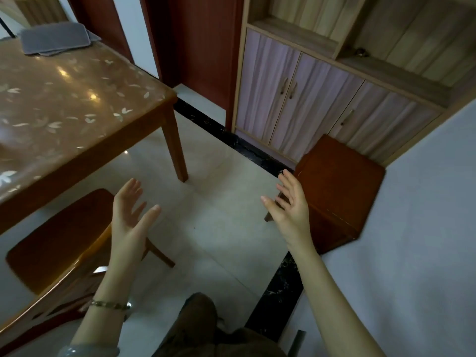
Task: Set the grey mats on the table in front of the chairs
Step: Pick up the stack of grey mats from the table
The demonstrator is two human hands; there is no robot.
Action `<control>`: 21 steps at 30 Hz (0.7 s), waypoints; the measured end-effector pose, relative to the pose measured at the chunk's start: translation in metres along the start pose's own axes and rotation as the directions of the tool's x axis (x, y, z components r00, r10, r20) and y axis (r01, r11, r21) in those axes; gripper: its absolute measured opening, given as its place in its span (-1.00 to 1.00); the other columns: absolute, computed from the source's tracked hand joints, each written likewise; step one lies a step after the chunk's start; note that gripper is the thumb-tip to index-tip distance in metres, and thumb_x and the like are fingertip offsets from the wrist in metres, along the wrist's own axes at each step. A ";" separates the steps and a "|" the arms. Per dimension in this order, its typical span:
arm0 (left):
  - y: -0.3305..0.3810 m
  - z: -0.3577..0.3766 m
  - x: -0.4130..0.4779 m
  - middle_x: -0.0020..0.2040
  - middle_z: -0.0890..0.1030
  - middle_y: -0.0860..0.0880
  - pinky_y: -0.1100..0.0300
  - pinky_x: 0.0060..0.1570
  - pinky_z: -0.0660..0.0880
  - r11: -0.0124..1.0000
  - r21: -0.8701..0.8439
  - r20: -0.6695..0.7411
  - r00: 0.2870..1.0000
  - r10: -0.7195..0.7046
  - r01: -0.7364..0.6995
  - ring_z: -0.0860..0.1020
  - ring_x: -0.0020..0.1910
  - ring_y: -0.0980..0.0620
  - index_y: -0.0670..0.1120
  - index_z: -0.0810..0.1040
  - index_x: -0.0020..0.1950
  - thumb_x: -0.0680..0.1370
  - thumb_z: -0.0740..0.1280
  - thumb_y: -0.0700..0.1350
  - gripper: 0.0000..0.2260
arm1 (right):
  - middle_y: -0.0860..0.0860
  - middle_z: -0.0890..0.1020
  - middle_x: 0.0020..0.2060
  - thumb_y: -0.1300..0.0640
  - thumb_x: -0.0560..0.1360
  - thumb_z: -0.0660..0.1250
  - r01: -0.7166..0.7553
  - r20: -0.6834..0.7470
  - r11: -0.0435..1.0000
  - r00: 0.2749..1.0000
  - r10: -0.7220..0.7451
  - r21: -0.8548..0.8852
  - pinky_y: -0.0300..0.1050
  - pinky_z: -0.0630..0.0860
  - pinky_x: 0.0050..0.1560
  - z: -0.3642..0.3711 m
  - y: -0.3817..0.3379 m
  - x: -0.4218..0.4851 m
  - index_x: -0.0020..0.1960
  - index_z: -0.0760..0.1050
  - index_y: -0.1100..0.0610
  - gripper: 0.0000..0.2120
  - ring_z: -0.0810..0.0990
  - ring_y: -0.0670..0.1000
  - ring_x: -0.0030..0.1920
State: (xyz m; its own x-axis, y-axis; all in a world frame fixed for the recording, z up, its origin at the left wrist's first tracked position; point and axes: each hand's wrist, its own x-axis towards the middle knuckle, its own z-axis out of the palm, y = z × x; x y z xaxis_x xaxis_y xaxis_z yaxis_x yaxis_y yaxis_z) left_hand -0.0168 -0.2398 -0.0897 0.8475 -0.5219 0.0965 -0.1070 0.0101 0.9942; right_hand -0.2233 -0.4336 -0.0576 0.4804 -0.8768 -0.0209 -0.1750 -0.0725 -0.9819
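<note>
Both hands empty (fingers spread): left hand (130, 215), right hand (289, 204); grey mats (55, 38) stacked on table (77, 104) far corner

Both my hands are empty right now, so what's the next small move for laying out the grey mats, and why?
Probably reach the left hand toward the grey mats, which sit stacked at the table's far corner. Both it and the right hand are open and hold nothing, over the floor.

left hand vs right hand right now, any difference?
The left hand has a bracelet and a bangle on its forearm; the right hand has a bare forearm. The left hand hovers beside the chair at the table; the right hand is in front of the wooden stool. Both are open, empty, palms inward.
</note>
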 end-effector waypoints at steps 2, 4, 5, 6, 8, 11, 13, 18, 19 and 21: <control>-0.004 0.007 0.014 0.38 0.39 0.25 0.26 0.22 0.37 0.998 0.055 0.027 0.999 0.016 -0.017 0.37 0.35 0.29 0.28 0.30 0.39 0.43 0.40 0.09 -0.44 | 0.01 0.36 0.43 0.25 0.42 0.43 -0.011 -0.005 1.000 1.000 0.011 -0.008 0.08 0.38 0.38 0.001 0.005 0.015 0.47 0.22 0.04 -0.31 0.38 -0.04 0.38; -0.012 0.015 0.035 0.39 0.39 0.22 0.22 0.23 0.37 0.998 0.051 0.045 0.999 -0.029 0.027 0.38 0.35 0.28 0.25 0.30 0.41 0.41 0.40 0.13 -0.41 | 0.02 0.37 0.43 0.24 0.42 0.44 -0.031 -0.014 0.999 0.999 0.031 -0.010 0.08 0.39 0.37 0.003 0.009 0.030 0.46 0.22 0.04 -0.31 0.39 -0.05 0.36; -0.016 0.021 0.048 0.40 0.39 0.21 0.20 0.24 0.37 0.998 0.047 0.048 0.998 -0.039 0.037 0.38 0.34 0.28 0.22 0.30 0.42 0.41 0.40 0.13 -0.40 | 0.02 0.37 0.42 0.24 0.42 0.44 -0.041 -0.021 0.999 0.999 0.041 -0.009 0.08 0.39 0.36 0.004 0.012 0.041 0.46 0.22 0.04 -0.31 0.40 -0.05 0.36; -0.019 0.026 0.057 0.40 0.39 0.22 0.18 0.25 0.37 0.998 0.046 0.059 0.998 -0.036 0.033 0.38 0.34 0.28 0.21 0.30 0.42 0.42 0.40 0.12 -0.40 | 0.02 0.37 0.42 0.24 0.42 0.44 -0.047 -0.027 0.999 0.999 0.047 -0.009 0.08 0.39 0.36 0.005 0.013 0.050 0.46 0.23 0.04 -0.31 0.40 -0.05 0.36; -0.026 0.036 0.082 0.39 0.39 0.23 0.18 0.26 0.37 0.998 0.057 0.079 0.997 -0.028 0.023 0.38 0.35 0.28 0.22 0.29 0.42 0.44 0.40 0.09 -0.42 | 0.00 0.38 0.41 0.24 0.42 0.44 -0.051 -0.041 0.999 0.998 0.051 -0.004 0.09 0.39 0.36 0.009 0.015 0.077 0.45 0.24 0.02 -0.32 0.40 -0.05 0.36; -0.032 0.053 0.128 0.42 0.38 0.16 0.17 0.29 0.35 0.999 0.041 0.091 0.996 -0.021 0.017 0.37 0.37 0.24 0.16 0.29 0.44 0.45 0.39 0.05 -0.42 | -0.03 0.40 0.39 0.23 0.43 0.44 -0.032 -0.068 0.999 0.997 0.032 0.003 0.10 0.40 0.35 0.016 0.014 0.123 0.44 0.25 -0.03 -0.34 0.41 -0.07 0.35; -0.033 0.066 0.159 0.44 0.37 0.12 0.16 0.31 0.34 1.000 0.028 0.111 0.994 -0.016 0.013 0.36 0.38 0.22 0.11 0.28 0.45 0.46 0.39 0.02 -0.42 | -0.03 0.39 0.40 0.22 0.43 0.44 -0.026 -0.075 1.000 0.997 0.026 0.007 0.11 0.40 0.35 0.023 0.012 0.155 0.41 0.26 -0.08 -0.35 0.40 -0.08 0.35; -0.035 0.100 0.233 0.42 0.38 0.11 0.11 0.34 0.33 0.999 -0.007 0.162 0.986 -0.037 0.039 0.37 0.38 0.18 0.09 0.29 0.45 0.48 0.39 -0.03 -0.44 | -0.01 0.39 0.40 0.25 0.43 0.43 -0.049 -0.061 0.999 0.997 0.050 0.009 0.13 0.41 0.34 0.043 0.006 0.229 0.44 0.24 -0.04 -0.34 0.40 -0.05 0.36; -0.036 0.106 0.247 0.41 0.40 0.11 0.10 0.34 0.33 0.998 -0.029 0.157 0.986 -0.049 0.054 0.38 0.38 0.17 0.09 0.30 0.44 0.47 0.40 -0.03 -0.44 | 0.00 0.39 0.40 0.25 0.43 0.43 -0.050 -0.075 0.999 0.996 0.050 0.007 0.13 0.41 0.34 0.045 0.004 0.243 0.44 0.24 -0.02 -0.33 0.40 -0.04 0.36; -0.037 0.118 0.277 0.39 0.42 0.11 0.13 0.32 0.36 0.994 -0.061 0.152 0.985 -0.077 0.088 0.41 0.35 0.18 0.07 0.32 0.43 0.45 0.39 -0.03 -0.43 | 0.01 0.40 0.40 0.25 0.43 0.44 -0.048 -0.084 0.999 0.995 0.048 -0.002 0.11 0.41 0.34 0.048 0.001 0.272 0.45 0.24 0.01 -0.32 0.40 -0.04 0.36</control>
State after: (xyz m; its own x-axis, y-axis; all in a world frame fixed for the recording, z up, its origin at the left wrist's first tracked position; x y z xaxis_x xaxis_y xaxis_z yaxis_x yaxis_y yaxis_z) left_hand 0.1605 -0.4850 -0.1056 0.7647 -0.6443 0.0109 -0.0001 0.0167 0.9999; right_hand -0.0517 -0.6490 -0.0738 0.3974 -0.9162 -0.0516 -0.1990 -0.0312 -0.9795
